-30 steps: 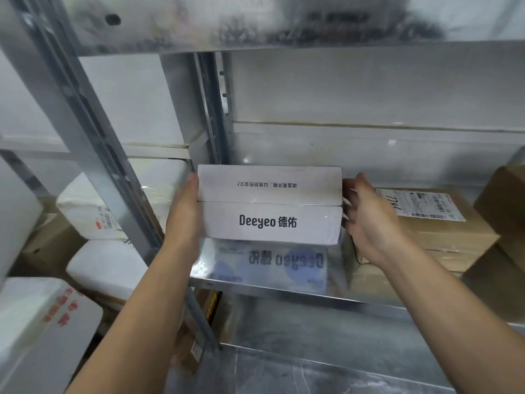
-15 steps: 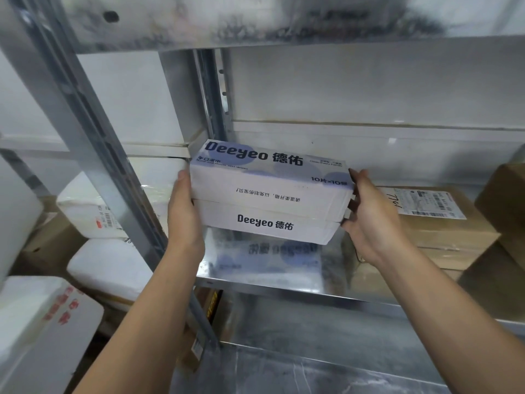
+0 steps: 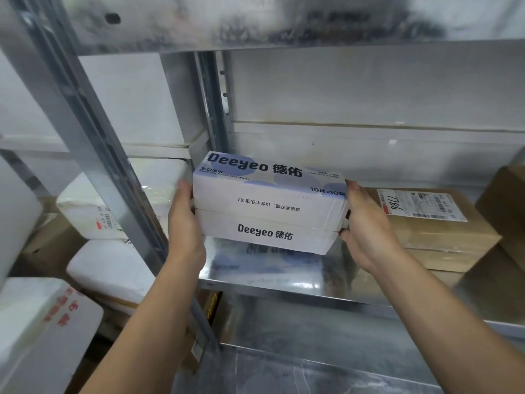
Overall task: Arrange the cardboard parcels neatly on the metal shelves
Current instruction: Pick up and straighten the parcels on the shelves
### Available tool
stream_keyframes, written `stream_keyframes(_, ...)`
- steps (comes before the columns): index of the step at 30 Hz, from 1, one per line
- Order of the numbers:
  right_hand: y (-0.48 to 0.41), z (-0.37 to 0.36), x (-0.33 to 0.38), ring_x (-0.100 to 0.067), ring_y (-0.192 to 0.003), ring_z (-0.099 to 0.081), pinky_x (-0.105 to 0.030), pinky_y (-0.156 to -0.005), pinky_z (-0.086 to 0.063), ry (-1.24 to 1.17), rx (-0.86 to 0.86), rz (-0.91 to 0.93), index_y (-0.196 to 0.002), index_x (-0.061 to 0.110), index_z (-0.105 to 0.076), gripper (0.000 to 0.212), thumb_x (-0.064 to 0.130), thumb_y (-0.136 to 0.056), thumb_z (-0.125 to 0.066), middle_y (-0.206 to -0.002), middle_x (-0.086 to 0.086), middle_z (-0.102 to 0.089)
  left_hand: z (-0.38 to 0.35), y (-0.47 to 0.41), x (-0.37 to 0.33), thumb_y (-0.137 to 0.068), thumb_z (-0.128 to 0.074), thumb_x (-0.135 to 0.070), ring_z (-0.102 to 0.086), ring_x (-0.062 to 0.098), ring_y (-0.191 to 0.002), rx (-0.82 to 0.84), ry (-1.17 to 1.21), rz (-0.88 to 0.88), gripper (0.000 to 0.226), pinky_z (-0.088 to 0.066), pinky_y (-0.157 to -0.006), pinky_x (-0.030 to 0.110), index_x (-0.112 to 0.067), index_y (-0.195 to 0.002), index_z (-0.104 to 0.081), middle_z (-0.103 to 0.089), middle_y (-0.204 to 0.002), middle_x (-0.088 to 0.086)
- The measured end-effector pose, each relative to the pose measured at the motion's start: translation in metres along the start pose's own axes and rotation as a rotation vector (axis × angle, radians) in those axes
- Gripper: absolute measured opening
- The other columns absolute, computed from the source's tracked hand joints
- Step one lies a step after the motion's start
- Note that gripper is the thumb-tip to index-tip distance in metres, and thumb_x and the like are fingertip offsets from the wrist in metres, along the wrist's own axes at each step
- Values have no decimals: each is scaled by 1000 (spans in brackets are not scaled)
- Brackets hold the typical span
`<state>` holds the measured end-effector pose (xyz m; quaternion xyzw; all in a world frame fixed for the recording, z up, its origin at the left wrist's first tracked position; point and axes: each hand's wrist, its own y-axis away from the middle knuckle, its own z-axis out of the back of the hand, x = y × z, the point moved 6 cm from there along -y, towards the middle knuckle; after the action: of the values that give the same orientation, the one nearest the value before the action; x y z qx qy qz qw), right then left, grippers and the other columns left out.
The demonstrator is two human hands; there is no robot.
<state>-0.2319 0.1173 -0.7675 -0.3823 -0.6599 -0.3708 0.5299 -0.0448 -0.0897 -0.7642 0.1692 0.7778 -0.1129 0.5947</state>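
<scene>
**Gripping two stacked white boxes over the steel shelf**

Nearest, at lower left: a white padded mailer with red print [image 3: 42,322], beside a bare lower steel shelf [image 3: 312,373]. Just left of the left wrist, crowding it: a slanted grey steel upright post [image 3: 93,132]. Clamped on opposite ends, left hand [image 3: 184,228] and right hand [image 3: 366,231], of two stacked white "Deeyeo" cardboard boxes [image 3: 270,206], tilted top-forward just over the shiny middle metal shelf [image 3: 284,282] and mirrored in it. Close behind the right hand: a brown taped cardboard parcel with a white shipping label [image 3: 431,237]. Beyond the post, left: two stacked white plastic-wrapped parcels [image 3: 108,265]. Far right: part of another brown carton [image 3: 505,206].
</scene>
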Motion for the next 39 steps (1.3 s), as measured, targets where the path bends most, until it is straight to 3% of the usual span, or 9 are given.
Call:
stream_keyframes(3,1,1,-2,-21,-106,-66,-46,-100,-52,-24,-36,-19,-122,21,-63,30,37,-110,-40,-121,-3,-70,0,-1,-10,-109,-32,-47,-65,-10,-63,-11,15,-26,40,-48,-80,31,-31,-95,-65,-72,-68,-21)
stream_keyframes(6,2,1,-8,-24,-94,-64,-47,-91,-53,-50,-60,-60,-107,23,-59,17,33,-109,-45,-107,-1,-71,-1,-2,-19,-108,-33,-49,-66,-11,-66,-13,1,-53,38,-45,-75,27,-32,-103,-67,-73,-72,-21)
stream_keyframes(11,2,1,-17,-26,-86,-62,-57,-88,-54,-55,-77,-139,-122,14,-52,19,20,-104,-55,-106,-13,-65,1,-3,-44,-86,-52,-59,-67,9,-101,-40,-49,-122,41,-51,-89,33,-29,-100,-76,-74,-109,-8)
stream_keyframes(17,1,4,-45,-29,-88,-68,-52,-83,-60,-120,-87,-297,-129,4,-55,26,12,-105,-49,-113,-20,-70,-8,-8,-64,-102,-52,-15,-58,2,-59,-18,64,-111,25,-47,-64,18,-18,-81,-64,-64,-61,-17)
stream_keyframes(22,1,1,-63,-34,-93,-70,-48,-76,-63,-111,-85,-385,-127,-2,-61,31,7,-102,-45,-115,-23,-73,-24,-6,-73,-102,-49,-1,-70,3,-68,65,112,-56,25,-53,-68,15,-8,-92,-71,-76,-72,-7)
stream_keyframes(27,8,-10,-70,-37,-111,-68,-51,-94,-58,-86,-39,-440,-120,1,-64,29,5,-102,-41,-113,-20,-73,-40,3,-73,-100,-58,-31,-65,15,-75,169,116,79,20,-50,-81,37,-21,-92,-73,-72,-72,-6)
stream_keyframes(31,11,-19,-72,-27,-91,-67,-35,-69,-58,-84,-30,-467,-111,1,-68,30,1,-100,-40,-101,-15,-73,-49,12,-62,-93,-50,-64,-68,30,-109,296,25,220,42,-45,-102,59,-33,-106,-74,-76,-111,0)
stream_keyframes(33,12,-21,-74,-27,-89,-67,-34,-69,-57,-83,-30,-482,-107,3,-70,32,1,-100,-39,-97,-13,-74,-50,14,-58,-93,-44,-71,-67,32,-117,305,22,258,51,-42,-102,66,-35,-114,-73,-74,-121,0)
stream_keyframes(39,16,-25,-79,-26,-81,-68,-34,-66,-56,-110,-31,-509,-93,6,-73,34,1,-99,-40,-80,-8,-75,-54,18,-56,-93,-40,-75,-67,23,-112,341,-64,260,57,-51,-91,54,-37,-121,-71,-73,-113,-6)
